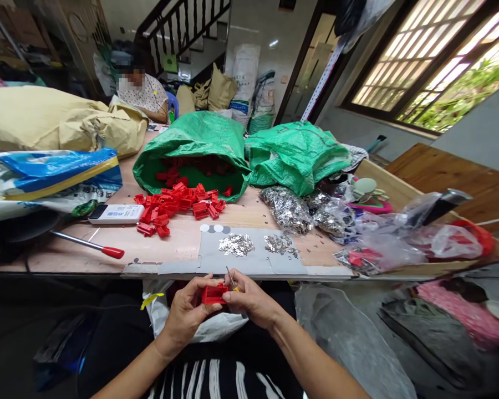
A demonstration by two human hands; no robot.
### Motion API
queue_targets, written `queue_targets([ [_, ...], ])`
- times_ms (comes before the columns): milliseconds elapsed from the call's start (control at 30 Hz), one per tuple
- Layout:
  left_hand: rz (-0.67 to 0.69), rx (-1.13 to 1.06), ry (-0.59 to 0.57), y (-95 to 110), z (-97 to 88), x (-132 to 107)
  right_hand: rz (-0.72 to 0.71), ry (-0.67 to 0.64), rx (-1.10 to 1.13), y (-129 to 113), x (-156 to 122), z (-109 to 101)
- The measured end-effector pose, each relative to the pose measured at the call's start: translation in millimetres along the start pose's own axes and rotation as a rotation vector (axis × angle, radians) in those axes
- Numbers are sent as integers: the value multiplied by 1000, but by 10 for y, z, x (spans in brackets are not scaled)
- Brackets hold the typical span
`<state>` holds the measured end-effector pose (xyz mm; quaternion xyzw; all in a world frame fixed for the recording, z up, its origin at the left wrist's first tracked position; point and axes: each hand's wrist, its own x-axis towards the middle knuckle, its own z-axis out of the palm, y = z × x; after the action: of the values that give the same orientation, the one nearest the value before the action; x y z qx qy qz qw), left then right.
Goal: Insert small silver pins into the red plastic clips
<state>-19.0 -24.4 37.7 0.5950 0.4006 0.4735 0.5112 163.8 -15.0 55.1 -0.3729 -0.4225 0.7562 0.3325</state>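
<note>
Two low piles of flat metal pieces (236,244) lie on the grey mat (258,267), which I take as my landmark; its near side runs along the front edge of the surface (242,216). Left of the mat I see a stretch of wood, as far as a metal lever with a red grip (113,252). To the mat's far left, a loose heap of red parts (178,202) narrows my room, spilling from the mouth of a green sack (195,130). Clear bags of metal pieces (286,209) crowd its far right corner. Directly beyond the mat, a strip of wood shows between heap and bags.

Nearer than the mat, past the front edge, I watch both hands in the gap above the lap. The left hand (190,302) is partly curled, fingers and thumb gripping the left end of a red plastic piece (212,295). The right hand (249,299) is bent in tightly, its thumb against the piece's right end, and it also holds a thin tool with a yellow handle (235,287), shaft tilted up toward the mat. I cannot tell whether the tool touches the piece.
</note>
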Motion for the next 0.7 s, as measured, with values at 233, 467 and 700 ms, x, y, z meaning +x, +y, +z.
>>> queue_targets([
  [233, -211, -389, 153, -50, 56, 74, -127, 187, -567, -232, 156, -186],
  [467, -254, -324, 224, -65, 16, 133, -255, 439, -1462, -430, 449, -401],
  [700, -247, -251, 247, -101, -23, 169, -146, 411, -1616, -441, 595, -367],
])
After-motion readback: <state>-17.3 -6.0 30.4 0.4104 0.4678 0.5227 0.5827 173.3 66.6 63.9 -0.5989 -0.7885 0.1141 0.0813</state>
